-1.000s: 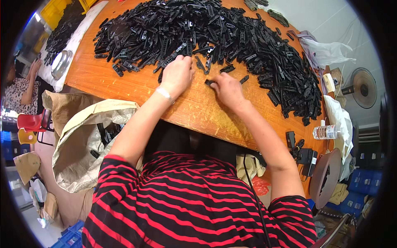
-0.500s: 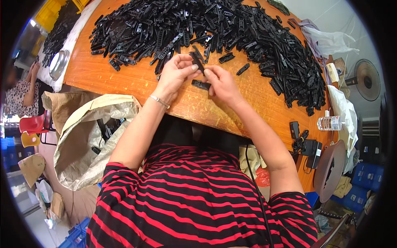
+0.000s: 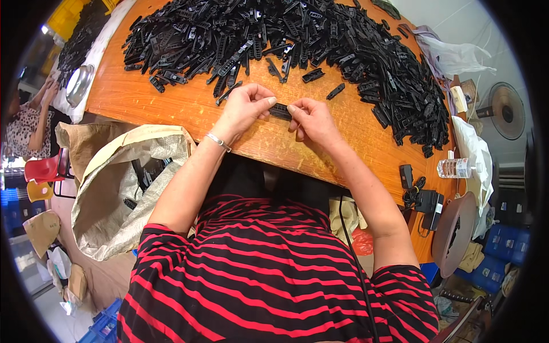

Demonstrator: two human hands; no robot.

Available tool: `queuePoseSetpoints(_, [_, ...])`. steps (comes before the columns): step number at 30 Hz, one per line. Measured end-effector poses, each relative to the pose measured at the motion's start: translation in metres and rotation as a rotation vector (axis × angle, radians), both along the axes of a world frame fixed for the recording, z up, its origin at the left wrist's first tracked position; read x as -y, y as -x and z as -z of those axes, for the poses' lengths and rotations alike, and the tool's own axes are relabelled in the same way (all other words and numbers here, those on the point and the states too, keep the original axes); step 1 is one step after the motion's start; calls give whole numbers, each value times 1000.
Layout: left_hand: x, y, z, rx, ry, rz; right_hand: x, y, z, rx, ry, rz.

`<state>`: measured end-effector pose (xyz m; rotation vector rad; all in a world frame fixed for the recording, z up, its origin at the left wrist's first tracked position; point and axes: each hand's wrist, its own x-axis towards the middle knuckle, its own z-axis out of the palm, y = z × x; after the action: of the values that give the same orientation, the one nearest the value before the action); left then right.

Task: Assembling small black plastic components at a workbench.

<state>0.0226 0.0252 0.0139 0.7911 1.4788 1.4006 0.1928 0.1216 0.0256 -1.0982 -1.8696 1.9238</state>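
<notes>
A small black plastic part (image 3: 280, 111), ribbed along its face, lies level between my two hands above the wooden table. My left hand (image 3: 245, 111) pinches its left end between thumb and fingers. At the other end my right hand (image 3: 315, 122) grips it the same way, with the fingers curled underneath. Whether it is one piece or two pressed together, I cannot tell. Just beyond the hands lie a loose black part (image 3: 313, 75), another one (image 3: 335, 91) and a thin strip (image 3: 273, 70).
A large heap of black plastic parts (image 3: 229, 40) arcs across the orange-brown table (image 3: 189, 111). At left an open woven sack (image 3: 97, 214) holds some parts. A bottle (image 3: 454, 168), a power adapter (image 3: 429, 203) and a fan (image 3: 506, 111) are at right. Another person (image 3: 28, 128) sits far left.
The upright black strip in my left hand and the piece in my right have come together; now a level part spans both hands. My left hand has shifted slightly nearer me.
</notes>
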Motion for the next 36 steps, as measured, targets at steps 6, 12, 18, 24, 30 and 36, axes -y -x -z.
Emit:
queuePoseSetpoints(6, [-8, -4, 11, -357, 94, -76, 5, 4, -3, 105, -153, -4])
queuePoseSetpoints(12, [-13, 1, 19, -470, 169, -55, -2, 5, -2, 124, -192, 3])
queuePoseSetpoints(18, [-18, 5, 10, -517, 253, 66, -22, 15, -17, 357, -22, -157])
queuePoseSetpoints(24, [-13, -4, 9, -729, 219, -1, -19, 12, -16, 377, -185, -203])
queuePoseSetpoints(30, [31, -6, 1, -684, 124, -18, -19, 7, -10, 362, -224, -282])
queuePoseSetpoints(36, [174, 27, -103, -814, 237, -92, -64, -13, -3, 329, -1005, -118])
